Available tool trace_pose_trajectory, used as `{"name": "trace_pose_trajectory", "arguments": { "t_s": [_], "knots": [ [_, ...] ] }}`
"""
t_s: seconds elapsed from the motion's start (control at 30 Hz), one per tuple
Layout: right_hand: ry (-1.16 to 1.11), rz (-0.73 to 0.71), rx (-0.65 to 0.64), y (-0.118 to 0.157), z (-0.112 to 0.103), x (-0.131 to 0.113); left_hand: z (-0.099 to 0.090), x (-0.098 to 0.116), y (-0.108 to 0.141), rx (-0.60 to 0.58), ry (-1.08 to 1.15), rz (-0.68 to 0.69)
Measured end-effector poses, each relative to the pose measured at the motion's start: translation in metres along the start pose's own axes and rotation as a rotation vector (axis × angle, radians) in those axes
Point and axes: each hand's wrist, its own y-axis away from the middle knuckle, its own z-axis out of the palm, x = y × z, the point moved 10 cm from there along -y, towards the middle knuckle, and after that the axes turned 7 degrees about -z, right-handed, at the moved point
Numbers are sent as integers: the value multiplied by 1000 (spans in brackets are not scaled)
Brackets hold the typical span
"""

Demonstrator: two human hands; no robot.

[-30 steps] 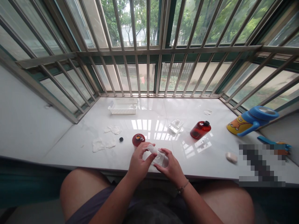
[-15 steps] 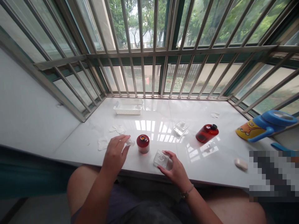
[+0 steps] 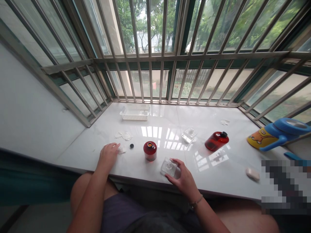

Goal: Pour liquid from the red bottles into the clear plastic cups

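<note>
My right hand (image 3: 182,176) grips a clear, square glass bottle (image 3: 168,167) at the counter's front edge, thumb and fingers on its right side. My left hand (image 3: 108,157) rests low over the counter, fingers curved together. At its fingertips lies a small whitish, see-through thing (image 3: 121,150), too unclear to name. Between the hands stands an uncapped amber bottle (image 3: 150,152), upright. A small black cap (image 3: 132,146) sits to the left of that bottle.
Beyond my left hand lie crumpled white tissues (image 3: 123,135), with a white plastic basket (image 3: 135,113) farther back. Toward the right are a clear glass piece (image 3: 189,135), a capped amber bottle (image 3: 216,141) on its side, a pinkish bar (image 3: 252,174) and a blue-yellow flask (image 3: 269,134).
My left hand has moved left and down, away from the amber bottle, with the clear piece it held. The black cap has come into sight. My right hand keeps its grip.
</note>
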Motion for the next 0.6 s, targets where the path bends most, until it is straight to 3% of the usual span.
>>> {"name": "trace_pose_trajectory", "arguments": {
  "t_s": [0.13,0.37,0.47,0.6],
  "knots": [
    [-2,-7,2,0,0,0,-10,14,1,26,124,45],
    [3,11,28,-1,-2,2,-33,69,9,149,319,149],
    [26,43,122,-1,-12,4,-33,62,10,181,333,85],
    [34,-23,74,-3,-8,-3,-34,27,14,222,327,-64]
  ]
}}
